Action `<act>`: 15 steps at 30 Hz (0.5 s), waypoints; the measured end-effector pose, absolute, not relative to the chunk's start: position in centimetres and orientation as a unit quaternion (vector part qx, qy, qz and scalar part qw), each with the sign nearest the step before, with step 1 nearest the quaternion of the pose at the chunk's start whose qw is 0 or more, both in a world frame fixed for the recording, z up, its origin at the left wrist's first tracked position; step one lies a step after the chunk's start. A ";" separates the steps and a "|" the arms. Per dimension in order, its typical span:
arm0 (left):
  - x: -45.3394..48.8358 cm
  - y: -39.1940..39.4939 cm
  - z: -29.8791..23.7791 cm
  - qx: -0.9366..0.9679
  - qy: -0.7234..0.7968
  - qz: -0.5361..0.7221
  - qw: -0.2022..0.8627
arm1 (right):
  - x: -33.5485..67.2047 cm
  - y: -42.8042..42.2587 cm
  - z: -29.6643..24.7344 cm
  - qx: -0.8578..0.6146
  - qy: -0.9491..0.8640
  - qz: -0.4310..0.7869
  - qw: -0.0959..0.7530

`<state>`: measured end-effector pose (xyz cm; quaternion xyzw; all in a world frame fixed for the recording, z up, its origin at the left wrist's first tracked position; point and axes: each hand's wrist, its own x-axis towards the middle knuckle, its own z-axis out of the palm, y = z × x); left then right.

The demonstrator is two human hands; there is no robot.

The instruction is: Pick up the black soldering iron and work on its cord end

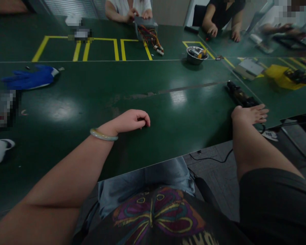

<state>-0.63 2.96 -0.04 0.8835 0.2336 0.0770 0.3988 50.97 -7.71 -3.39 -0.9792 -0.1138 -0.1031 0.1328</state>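
On the green table, my left hand [134, 120] rests with its fingers curled loosely inward and nothing seen in them. A pale bangle [103, 135] circles that wrist. My right hand [250, 115] reaches out at the table's right front edge, fingers stretched and slightly spread. Just beyond it lies a black, elongated power tool [241, 95], possibly an electric screwdriver; its near end is partly covered by the hand. Whether hand and tool touch, I cannot tell.
A blue glove [31, 77] lies at left. Farther back stand a metal bowl [197, 55] of small parts and a power supply unit [146, 26] with loose wires, under a co-worker's hands. Another box [248, 68] and a yellow bag [278, 75] are at right. A cable [214, 160] hangs below the edge.
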 end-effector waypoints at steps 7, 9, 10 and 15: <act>-0.6 3.1 -0.2 0.881 0.232 0.084 0.405 | 51.9 -7.2 -3.8 -0.983 -0.073 -0.119 0.121; -0.7 3.1 -0.3 0.883 0.229 0.086 0.401 | 52.0 -7.2 -3.9 -0.982 -0.074 -0.123 0.119; -0.7 3.1 -0.3 0.884 0.228 0.086 0.399 | 52.1 -7.2 -3.9 -0.983 -0.076 -0.123 0.118; -0.7 3.0 -0.6 0.884 0.239 0.077 0.395 | 51.7 -7.3 -3.9 -0.983 -0.077 -0.117 0.117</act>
